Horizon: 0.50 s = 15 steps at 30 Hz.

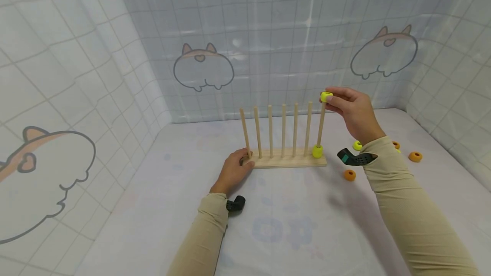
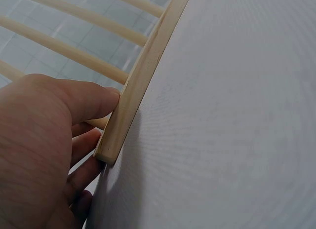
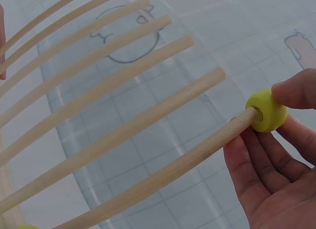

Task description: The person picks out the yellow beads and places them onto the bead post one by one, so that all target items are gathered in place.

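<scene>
A wooden rack with a flat base (image 1: 284,163) carries a row of several upright pegs. At its left end my left hand (image 1: 232,170) grips the base, the thumb on the front edge and the fingers behind, as the left wrist view shows. My right hand (image 1: 354,112) pinches a yellow bead (image 3: 269,110) between thumb and fingers at the top of the rightmost peg (image 3: 163,174). The peg's tip is in the bead's hole. Low on that same peg, against the base, sits another yellow bead (image 1: 317,151).
Loose beads lie to the right of the rack: an orange bead (image 1: 349,175) in front, a yellow bead (image 1: 357,145) near the right wrist, and another orange bead (image 1: 415,156) farther right. More are partly hidden behind the forearm. A tile-patterned wall (image 1: 268,54) rises behind.
</scene>
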Each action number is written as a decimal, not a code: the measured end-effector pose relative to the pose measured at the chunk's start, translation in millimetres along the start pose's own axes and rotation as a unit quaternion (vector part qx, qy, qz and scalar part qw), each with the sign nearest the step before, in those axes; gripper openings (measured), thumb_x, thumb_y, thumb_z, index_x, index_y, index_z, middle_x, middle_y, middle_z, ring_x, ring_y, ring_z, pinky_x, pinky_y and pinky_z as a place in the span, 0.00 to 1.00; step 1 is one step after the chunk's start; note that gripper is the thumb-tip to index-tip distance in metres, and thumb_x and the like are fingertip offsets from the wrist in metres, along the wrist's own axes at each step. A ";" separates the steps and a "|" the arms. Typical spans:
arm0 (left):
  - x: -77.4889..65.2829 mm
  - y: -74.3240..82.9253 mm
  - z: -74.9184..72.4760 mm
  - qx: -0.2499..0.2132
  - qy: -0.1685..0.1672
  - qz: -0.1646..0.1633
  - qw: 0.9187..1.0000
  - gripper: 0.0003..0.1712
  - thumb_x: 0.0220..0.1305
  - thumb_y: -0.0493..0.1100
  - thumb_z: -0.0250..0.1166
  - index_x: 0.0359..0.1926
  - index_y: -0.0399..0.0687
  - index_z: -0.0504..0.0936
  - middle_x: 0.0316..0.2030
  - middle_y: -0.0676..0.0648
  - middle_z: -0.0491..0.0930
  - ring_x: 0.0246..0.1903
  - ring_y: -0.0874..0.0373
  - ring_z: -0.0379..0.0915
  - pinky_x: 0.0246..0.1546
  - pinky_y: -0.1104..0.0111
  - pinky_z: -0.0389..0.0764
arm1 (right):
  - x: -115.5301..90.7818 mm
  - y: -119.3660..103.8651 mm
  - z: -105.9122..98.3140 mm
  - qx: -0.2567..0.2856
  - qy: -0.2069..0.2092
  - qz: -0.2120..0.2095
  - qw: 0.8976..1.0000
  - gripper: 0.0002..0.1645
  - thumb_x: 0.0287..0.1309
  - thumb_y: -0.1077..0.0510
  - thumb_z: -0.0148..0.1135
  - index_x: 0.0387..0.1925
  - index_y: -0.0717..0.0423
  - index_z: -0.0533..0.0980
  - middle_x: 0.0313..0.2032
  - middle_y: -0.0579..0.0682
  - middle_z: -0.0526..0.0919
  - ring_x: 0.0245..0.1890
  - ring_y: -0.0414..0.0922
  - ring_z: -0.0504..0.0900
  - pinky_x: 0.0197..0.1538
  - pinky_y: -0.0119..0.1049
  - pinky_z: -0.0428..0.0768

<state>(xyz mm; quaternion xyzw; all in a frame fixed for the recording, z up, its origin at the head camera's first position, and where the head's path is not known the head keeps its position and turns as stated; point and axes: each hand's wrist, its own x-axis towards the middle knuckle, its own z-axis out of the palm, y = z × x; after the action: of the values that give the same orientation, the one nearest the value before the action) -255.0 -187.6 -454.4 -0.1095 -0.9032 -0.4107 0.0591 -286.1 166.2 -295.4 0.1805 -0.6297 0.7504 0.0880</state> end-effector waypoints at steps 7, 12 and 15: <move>0.6 -1.3 0.3 -0.001 -0.001 -0.002 1.000 0.24 0.68 0.43 0.65 0.62 0.44 0.78 0.67 0.42 0.71 0.68 0.45 0.64 0.66 0.53 0.68 | 0.2 -1.2 0.9 0.002 -0.002 0.003 1.000 0.21 0.62 0.63 0.68 0.55 0.68 0.78 0.47 0.56 0.84 0.49 0.48 0.84 0.53 0.33 0.81; 1.1 -1.0 0.4 -0.001 0.000 -0.005 1.000 0.24 0.68 0.43 0.65 0.63 0.44 0.79 0.67 0.42 0.71 0.68 0.45 0.64 0.67 0.54 0.68 | 0.2 -1.7 1.6 -0.011 0.000 0.005 1.000 0.21 0.62 0.62 0.69 0.55 0.67 0.78 0.47 0.55 0.84 0.48 0.46 0.84 0.52 0.31 0.81; 1.1 -0.6 0.1 -0.001 -0.001 -0.005 1.000 0.23 0.68 0.43 0.65 0.63 0.44 0.79 0.67 0.42 0.72 0.68 0.45 0.64 0.67 0.53 0.67 | 0.5 -1.4 1.3 -0.013 0.000 0.008 1.000 0.22 0.62 0.62 0.69 0.55 0.67 0.78 0.47 0.54 0.84 0.48 0.46 0.84 0.52 0.31 0.81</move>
<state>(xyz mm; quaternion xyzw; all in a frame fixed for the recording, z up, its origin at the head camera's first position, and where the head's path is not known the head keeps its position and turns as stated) -256.2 -187.7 -454.7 -0.1052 -0.9033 -0.4120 0.0563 -285.8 165.1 -293.7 0.1740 -0.6408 0.7429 0.0844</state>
